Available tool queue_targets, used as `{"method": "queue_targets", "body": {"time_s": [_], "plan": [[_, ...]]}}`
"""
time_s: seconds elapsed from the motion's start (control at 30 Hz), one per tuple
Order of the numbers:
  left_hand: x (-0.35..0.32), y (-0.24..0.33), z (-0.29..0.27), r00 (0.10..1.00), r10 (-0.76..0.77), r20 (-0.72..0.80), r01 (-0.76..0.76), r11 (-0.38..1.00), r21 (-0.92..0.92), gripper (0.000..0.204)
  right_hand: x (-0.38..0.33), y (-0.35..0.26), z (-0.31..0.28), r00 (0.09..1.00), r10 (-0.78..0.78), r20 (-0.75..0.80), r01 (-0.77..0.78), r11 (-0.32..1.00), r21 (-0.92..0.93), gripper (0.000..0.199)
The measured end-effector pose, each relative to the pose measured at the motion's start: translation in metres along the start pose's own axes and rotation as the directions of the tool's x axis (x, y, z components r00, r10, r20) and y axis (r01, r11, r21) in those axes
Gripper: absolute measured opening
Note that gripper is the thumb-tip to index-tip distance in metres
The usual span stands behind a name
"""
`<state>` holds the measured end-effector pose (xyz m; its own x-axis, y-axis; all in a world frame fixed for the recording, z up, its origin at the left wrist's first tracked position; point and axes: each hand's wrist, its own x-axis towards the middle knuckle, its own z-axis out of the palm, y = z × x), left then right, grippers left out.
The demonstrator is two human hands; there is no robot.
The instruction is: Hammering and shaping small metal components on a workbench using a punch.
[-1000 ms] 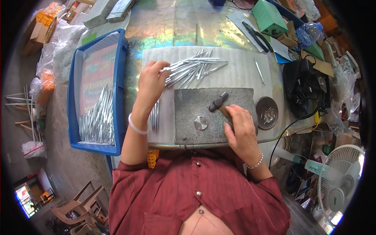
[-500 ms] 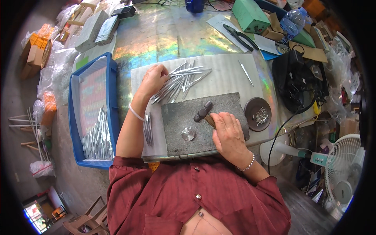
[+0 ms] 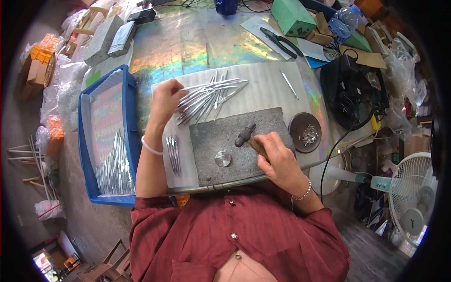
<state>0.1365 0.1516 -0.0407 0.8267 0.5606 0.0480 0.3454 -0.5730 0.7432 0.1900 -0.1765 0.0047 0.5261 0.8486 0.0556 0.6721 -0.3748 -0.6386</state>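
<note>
My right hand (image 3: 280, 162) is wrapped round the wooden handle of a small hammer (image 3: 245, 135), its dark head over the grey stone slab (image 3: 211, 171). A round shiny metal disc (image 3: 222, 158) sits on the slab, left of the hammer. At the left end of a loose pile of slender, pointed silver metal pieces (image 3: 206, 99), my left hand (image 3: 167, 101) is closed, thumb and fingers pinched at the end of one piece. Several more such pieces (image 3: 173, 155) lie side by side left of the slab. A brown round dish (image 3: 294, 136) holding tiny metal pins (image 3: 309, 135) stands to its right.
Left of the work sheet (image 3: 268, 75) is a blue tray (image 3: 133, 115) with many silver pieces. One single piece (image 3: 289, 84) lies at the sheet's right. Pliers (image 3: 281, 42), a green box (image 3: 293, 18) and a black bag (image 3: 345, 94) are farther right. A fan (image 3: 411, 197) stands lower right.
My left hand has closed at the pile's left end and drawn slightly left, with a piece at its fingertips. The hammer stays in my right hand. The whole view has shifted a little.
</note>
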Motion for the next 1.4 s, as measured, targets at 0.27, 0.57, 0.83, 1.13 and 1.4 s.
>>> {"method": "queue_targets", "body": {"time_s": [0.27,0.57,0.83,1.13,1.4], "plan": [[-0.081,0.057,-0.051,0.952,0.078,-0.295,-0.167,0.942,-0.29,0.011,-0.014,0.052,-0.042,0.802,0.477,-0.36,-0.219,0.795,0.565,0.018],[-0.16,0.098,-0.046,0.994,0.025,-0.108,-0.073,0.882,-0.466,0.014,-0.027,0.106,-0.044,0.791,0.472,-0.389,-0.464,0.878,0.121,0.02],[-0.175,0.096,-0.017,0.989,0.143,-0.039,-0.148,0.94,-0.307,0.017,-0.02,0.102,-0.031,0.861,0.453,-0.23,-0.492,0.857,-0.152,0.02],[-0.176,0.078,0.001,0.991,0.114,-0.063,-0.129,0.939,-0.32,0.017,-0.014,0.103,-0.03,0.894,0.414,-0.171,-0.448,0.834,-0.321,0.014],[-0.178,0.06,0.017,0.978,0.196,0.072,-0.173,0.953,-0.249,0.014,-0.026,0.11,-0.051,0.794,0.587,-0.16,-0.416,0.716,0.56,0.009]]}}
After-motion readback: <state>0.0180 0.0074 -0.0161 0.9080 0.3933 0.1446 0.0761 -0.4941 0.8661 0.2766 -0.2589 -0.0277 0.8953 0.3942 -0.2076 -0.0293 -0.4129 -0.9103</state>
